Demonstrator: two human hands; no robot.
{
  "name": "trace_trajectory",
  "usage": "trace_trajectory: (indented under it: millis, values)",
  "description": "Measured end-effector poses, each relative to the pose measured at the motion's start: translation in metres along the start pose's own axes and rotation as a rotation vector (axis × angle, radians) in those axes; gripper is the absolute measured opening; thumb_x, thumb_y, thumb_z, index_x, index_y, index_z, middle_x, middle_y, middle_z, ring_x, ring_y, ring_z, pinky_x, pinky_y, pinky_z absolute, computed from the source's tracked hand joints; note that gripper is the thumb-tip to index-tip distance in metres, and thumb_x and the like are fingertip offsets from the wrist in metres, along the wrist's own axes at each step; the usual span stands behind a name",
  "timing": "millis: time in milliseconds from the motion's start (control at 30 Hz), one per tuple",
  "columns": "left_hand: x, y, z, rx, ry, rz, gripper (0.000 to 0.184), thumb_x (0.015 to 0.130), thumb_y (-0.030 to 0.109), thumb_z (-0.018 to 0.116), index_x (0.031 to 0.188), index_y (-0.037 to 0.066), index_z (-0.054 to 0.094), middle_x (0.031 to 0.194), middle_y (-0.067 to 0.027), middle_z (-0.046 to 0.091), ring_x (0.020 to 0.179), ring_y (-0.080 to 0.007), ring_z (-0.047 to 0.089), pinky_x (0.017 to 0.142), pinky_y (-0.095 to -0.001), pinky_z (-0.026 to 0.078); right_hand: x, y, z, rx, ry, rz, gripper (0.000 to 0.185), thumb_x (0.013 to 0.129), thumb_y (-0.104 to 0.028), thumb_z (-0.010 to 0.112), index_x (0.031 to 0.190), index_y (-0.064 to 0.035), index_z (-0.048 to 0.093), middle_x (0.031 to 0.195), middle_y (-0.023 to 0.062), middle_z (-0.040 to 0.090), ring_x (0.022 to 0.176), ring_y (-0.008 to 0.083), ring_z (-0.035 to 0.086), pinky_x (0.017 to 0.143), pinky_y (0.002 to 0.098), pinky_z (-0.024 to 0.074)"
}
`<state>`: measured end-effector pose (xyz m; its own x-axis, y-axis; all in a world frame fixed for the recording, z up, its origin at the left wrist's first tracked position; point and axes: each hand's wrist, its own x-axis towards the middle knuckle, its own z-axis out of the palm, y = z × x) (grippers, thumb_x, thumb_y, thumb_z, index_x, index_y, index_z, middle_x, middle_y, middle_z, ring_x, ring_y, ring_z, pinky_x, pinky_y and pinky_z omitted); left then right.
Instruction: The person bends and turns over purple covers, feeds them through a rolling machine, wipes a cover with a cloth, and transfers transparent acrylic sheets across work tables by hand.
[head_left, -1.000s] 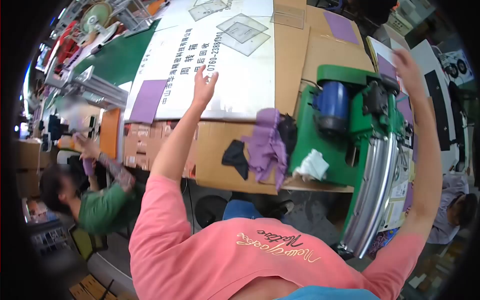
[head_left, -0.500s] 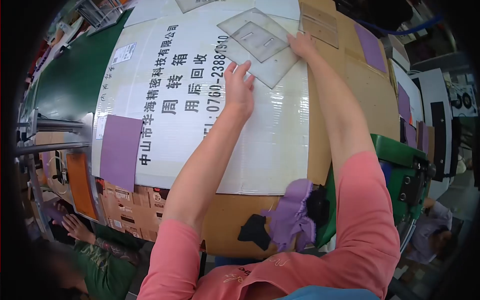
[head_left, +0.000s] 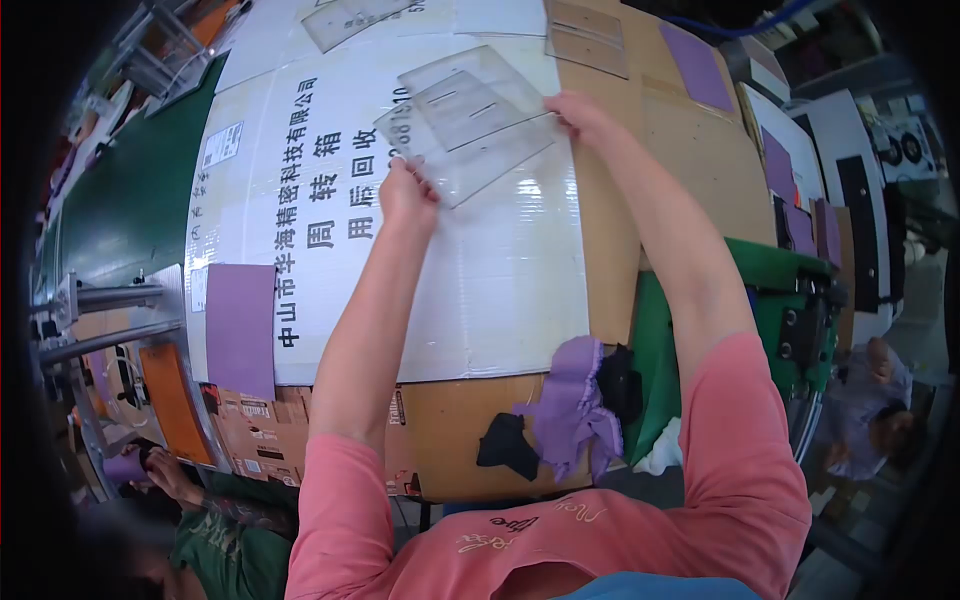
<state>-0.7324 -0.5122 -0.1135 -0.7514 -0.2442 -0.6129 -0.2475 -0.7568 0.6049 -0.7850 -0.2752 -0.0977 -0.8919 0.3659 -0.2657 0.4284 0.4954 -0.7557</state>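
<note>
A clear, greyish square plate (head_left: 505,170) with small holes is held between my two hands over the white printed board. My left hand (head_left: 408,195) is closed on its near left edge. At the far right corner, the fingers of my right hand (head_left: 582,118) pinch the plate. A smaller clear plate (head_left: 465,108) with two slots overlaps the larger one; whether the two are joined I cannot tell. The larger plate looks tilted, partly raised off the white board (head_left: 490,310).
Other clear plates lie at the top (head_left: 350,22) and upper right (head_left: 588,42). Purple sheets rest left (head_left: 240,330) and right (head_left: 697,68). Purple cloth (head_left: 570,410) and black cloth (head_left: 508,447) lie at the near edge. A co-worker's hand (head_left: 172,478) is at lower left.
My left hand has gone from open beside the plate to closed on its edge. The larger plate has tilted and appears lifted. The whole view has shifted slightly.
</note>
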Motion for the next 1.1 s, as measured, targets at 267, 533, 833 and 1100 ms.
trace_trajectory:
  millis: [267,533,833,1100]
  values:
    - [-0.051,0.029,-0.04,0.059,-0.361,-0.106,0.024,0.081,0.013,0.06,0.1,0.0,0.055,0.098,-0.0127,0.053,0.083,-0.0275,0.056,0.081,-0.0419,0.051,-0.123,-0.018,-0.03,0.93,-0.156,0.121,0.022,0.084,-0.014,0.052,0.105,-0.0096,0.047,0.093,0.0069,0.048,0.073,0.0198,0.054,0.058,0.0327,0.0487]
    - [-0.292,0.015,0.035,0.318,-0.729,0.297,0.047,0.098,0.032,0.022,0.12,-0.007,0.037,0.124,-0.0187,0.042,0.107,-0.0271,0.052,0.087,-0.0347,0.05,-0.295,-0.02,-0.226,1.323,0.0,-0.332,0.012,0.085,-0.012,0.049,0.095,-0.0115,0.042,0.084,0.0088,0.045,0.056,0.0208,0.049,0.049,0.038,0.0496]
    - [-0.573,-0.1,0.065,0.373,-1.507,-0.198,0.063,0.094,0.047,0.031,0.118,-0.011,0.038,0.116,-0.0212,0.044,0.098,-0.0349,0.052,0.084,-0.0425,0.044,-0.552,0.109,-0.43,1.192,0.412,-0.528,0.015,0.092,-0.016,0.041,0.1,-0.0034,0.039,0.099,0.0165,0.055,0.08,0.0328,0.058,0.073,0.0478,0.0521]
    - [-0.652,-0.159,-0.01,0.7,-1.272,0.258,0.058,0.092,0.04,0.042,0.126,-0.007,0.036,0.13,-0.02,0.034,0.114,-0.0309,0.041,0.086,-0.0381,0.044,-0.618,0.351,-0.543,1.363,0.649,-0.493,0.018,0.093,-0.011,0.038,0.105,0.0004,0.03,0.106,0.0202,0.051,0.085,0.0373,0.057,0.079,0.0514,0.0521]
